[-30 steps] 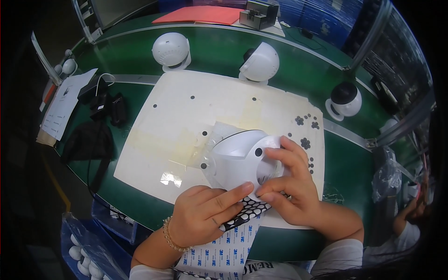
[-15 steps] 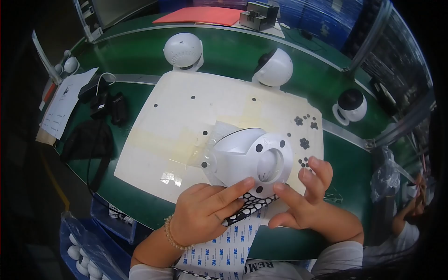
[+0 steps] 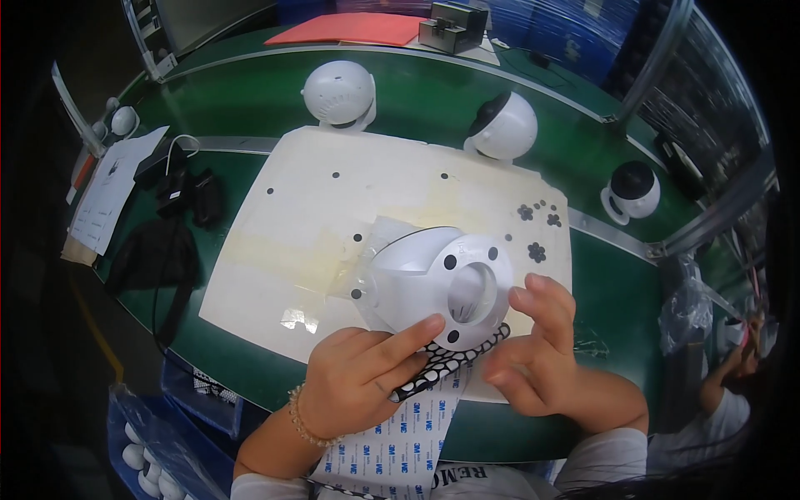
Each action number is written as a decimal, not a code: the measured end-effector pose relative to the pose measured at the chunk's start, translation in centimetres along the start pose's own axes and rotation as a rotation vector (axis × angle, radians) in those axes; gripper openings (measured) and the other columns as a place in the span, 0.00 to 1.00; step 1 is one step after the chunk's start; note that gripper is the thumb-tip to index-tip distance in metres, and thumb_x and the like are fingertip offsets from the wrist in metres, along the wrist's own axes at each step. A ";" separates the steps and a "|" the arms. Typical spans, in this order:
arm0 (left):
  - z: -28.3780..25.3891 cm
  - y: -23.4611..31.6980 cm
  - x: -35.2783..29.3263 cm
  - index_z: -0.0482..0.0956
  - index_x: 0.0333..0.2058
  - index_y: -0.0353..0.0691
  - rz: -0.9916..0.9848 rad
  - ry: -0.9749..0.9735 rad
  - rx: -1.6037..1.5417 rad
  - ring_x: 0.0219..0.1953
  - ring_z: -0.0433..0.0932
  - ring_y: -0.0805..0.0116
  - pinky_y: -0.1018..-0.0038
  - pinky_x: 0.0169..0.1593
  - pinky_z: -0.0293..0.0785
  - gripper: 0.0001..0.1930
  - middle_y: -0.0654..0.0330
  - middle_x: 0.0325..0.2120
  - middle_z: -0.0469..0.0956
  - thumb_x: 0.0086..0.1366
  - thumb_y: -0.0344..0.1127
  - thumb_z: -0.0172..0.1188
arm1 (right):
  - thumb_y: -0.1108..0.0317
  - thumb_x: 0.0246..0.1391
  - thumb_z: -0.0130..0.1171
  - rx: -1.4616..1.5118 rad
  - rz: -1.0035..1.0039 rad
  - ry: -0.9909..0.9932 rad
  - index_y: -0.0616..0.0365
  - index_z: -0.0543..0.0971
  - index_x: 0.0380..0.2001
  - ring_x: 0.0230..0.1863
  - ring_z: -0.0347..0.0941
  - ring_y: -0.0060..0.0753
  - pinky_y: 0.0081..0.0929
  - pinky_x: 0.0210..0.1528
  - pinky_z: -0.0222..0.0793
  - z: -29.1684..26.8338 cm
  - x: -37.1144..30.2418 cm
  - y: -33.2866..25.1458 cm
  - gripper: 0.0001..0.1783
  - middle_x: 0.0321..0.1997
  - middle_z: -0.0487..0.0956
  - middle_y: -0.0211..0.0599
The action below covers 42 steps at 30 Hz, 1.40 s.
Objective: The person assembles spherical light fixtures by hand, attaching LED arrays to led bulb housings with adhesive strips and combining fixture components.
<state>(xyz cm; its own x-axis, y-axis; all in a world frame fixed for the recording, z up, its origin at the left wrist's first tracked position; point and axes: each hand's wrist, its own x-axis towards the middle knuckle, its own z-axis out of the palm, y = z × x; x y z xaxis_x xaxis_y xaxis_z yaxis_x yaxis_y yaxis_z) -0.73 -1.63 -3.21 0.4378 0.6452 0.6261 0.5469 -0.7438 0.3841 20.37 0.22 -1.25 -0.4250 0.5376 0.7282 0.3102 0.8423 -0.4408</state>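
A white camera body (image 3: 404, 287) lies on its side on the cream board, its round base facing me. Three dark round pads (image 3: 450, 262) sit on the base ring around an oval opening. My left hand (image 3: 354, 375) holds a black strip with white round gaps (image 3: 446, 367), and its index finger rests against the base's lower edge. Beside the strip's right end is my right hand (image 3: 542, 358). Its thumb and index finger are drawn together, with the other fingers raised; whatever is between them is too small to tell. A white backing sheet with blue print (image 3: 408, 442) hangs below my left hand.
Several white cameras with dark fronts or vents (image 3: 502, 125) stand behind the cream board (image 3: 292, 242). Dark dots and flower-shaped clusters (image 3: 537, 252) stick to the board. Black adapters and cables (image 3: 175, 187) lie left. A blue bin (image 3: 179, 442) holds white round parts at lower left.
My right index finger has left the base's lower rim and come down toward the thumb near the strip. My left hand keeps its hold. The whole view has shifted slightly.
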 end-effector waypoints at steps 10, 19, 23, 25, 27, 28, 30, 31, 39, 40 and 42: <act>0.0 -0.1 0.3 0.78 0.24 0.35 -0.003 0.015 -0.043 0.21 0.74 0.72 0.78 0.23 0.68 0.07 0.60 0.44 0.75 0.42 0.24 0.62 | 0.67 0.37 0.64 -0.208 -0.287 -0.063 0.51 0.78 0.30 0.59 0.52 0.46 0.36 0.52 0.49 0.7 -0.3 0.2 0.12 0.53 0.69 0.29; 0.0 -0.1 0.3 0.79 0.25 0.34 -0.018 0.008 -0.052 0.20 0.74 0.71 0.78 0.22 0.68 0.09 0.59 0.43 0.76 0.40 0.22 0.63 | 0.66 0.50 0.56 0.212 0.479 -0.173 0.52 0.76 0.30 0.65 0.43 0.53 0.43 0.62 0.39 -1.4 -1.2 2.3 0.04 0.63 0.54 0.48; 0.1 0.0 0.5 0.79 0.25 0.34 -0.012 0.016 -0.037 0.20 0.75 0.71 0.78 0.22 0.68 0.08 0.58 0.43 0.76 0.40 0.23 0.64 | 0.65 0.52 0.54 0.247 0.500 -0.180 0.52 0.76 0.31 0.66 0.42 0.51 0.41 0.62 0.39 -1.5 -1.1 2.7 0.06 0.64 0.53 0.48; 0.1 0.0 0.4 0.79 0.25 0.35 -0.015 0.017 -0.037 0.20 0.75 0.71 0.78 0.22 0.68 0.08 0.58 0.42 0.76 0.41 0.23 0.64 | 0.64 0.52 0.54 0.257 0.511 -0.188 0.53 0.76 0.31 0.66 0.42 0.51 0.41 0.62 0.39 -1.4 -1.2 2.7 0.06 0.64 0.53 0.48; 0.1 -0.1 0.3 0.79 0.25 0.35 -0.016 0.021 -0.036 0.19 0.75 0.71 0.78 0.22 0.68 0.08 0.58 0.42 0.76 0.41 0.23 0.64 | 0.65 0.53 0.54 0.283 0.511 -0.185 0.53 0.76 0.31 0.66 0.42 0.50 0.40 0.62 0.39 -1.4 -1.2 2.7 0.05 0.64 0.53 0.47; 0.1 -0.1 0.3 0.79 0.26 0.35 -0.022 0.016 -0.040 0.19 0.75 0.71 0.78 0.22 0.68 0.09 0.58 0.42 0.77 0.42 0.23 0.64 | 0.65 0.53 0.54 0.283 0.512 -0.185 0.53 0.76 0.31 0.66 0.42 0.50 0.40 0.62 0.39 -1.4 -1.2 2.7 0.05 0.64 0.53 0.47; 0.2 -0.1 0.3 0.79 0.26 0.35 -0.029 0.012 -0.044 0.19 0.75 0.71 0.79 0.22 0.68 0.09 0.58 0.41 0.77 0.42 0.23 0.64 | 0.65 0.53 0.54 0.356 0.533 -0.171 0.53 0.76 0.31 0.65 0.43 0.50 0.40 0.62 0.40 -1.3 -1.2 2.8 0.05 0.64 0.54 0.47; 0.2 -0.1 0.2 0.79 0.27 0.35 -0.030 0.013 -0.043 0.19 0.75 0.71 0.79 0.22 0.68 0.10 0.58 0.41 0.77 0.42 0.23 0.64 | 0.65 0.53 0.54 0.356 0.534 -0.172 0.53 0.76 0.31 0.65 0.43 0.50 0.40 0.62 0.40 -1.3 -1.2 2.9 0.05 0.64 0.54 0.47; 0.2 -0.1 0.3 0.80 0.30 0.35 -0.028 0.004 -0.032 0.19 0.75 0.71 0.79 0.22 0.68 0.12 0.58 0.40 0.77 0.42 0.24 0.64 | 0.67 0.53 0.54 0.399 0.493 -0.147 0.54 0.76 0.31 0.65 0.44 0.47 0.39 0.61 0.43 -0.9 -1.7 3.3 0.05 0.63 0.54 0.47; 0.2 -0.1 0.2 0.80 0.30 0.35 -0.031 0.004 -0.034 0.19 0.75 0.71 0.79 0.22 0.68 0.12 0.58 0.40 0.77 0.42 0.24 0.64 | 0.67 0.53 0.54 0.398 0.493 -0.146 0.54 0.76 0.31 0.65 0.44 0.47 0.39 0.61 0.43 -0.8 -1.8 3.4 0.05 0.63 0.54 0.47; 0.3 -0.1 0.2 0.80 0.30 0.34 -0.034 0.004 -0.036 0.19 0.75 0.71 0.79 0.22 0.68 0.12 0.58 0.40 0.77 0.42 0.24 0.65 | 0.68 0.53 0.54 0.489 0.534 -0.124 0.54 0.76 0.31 0.65 0.45 0.46 0.38 0.60 0.45 -0.6 -2.0 3.5 0.05 0.63 0.54 0.46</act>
<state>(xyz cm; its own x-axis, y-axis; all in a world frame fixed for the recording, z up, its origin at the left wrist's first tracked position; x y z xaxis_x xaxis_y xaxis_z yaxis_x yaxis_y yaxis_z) -0.50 -1.40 -3.28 0.4162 0.6696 0.6151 0.5356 -0.7272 0.4293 22.82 2.08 -3.89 -0.4242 0.8554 0.2971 0.0989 0.3699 -0.9238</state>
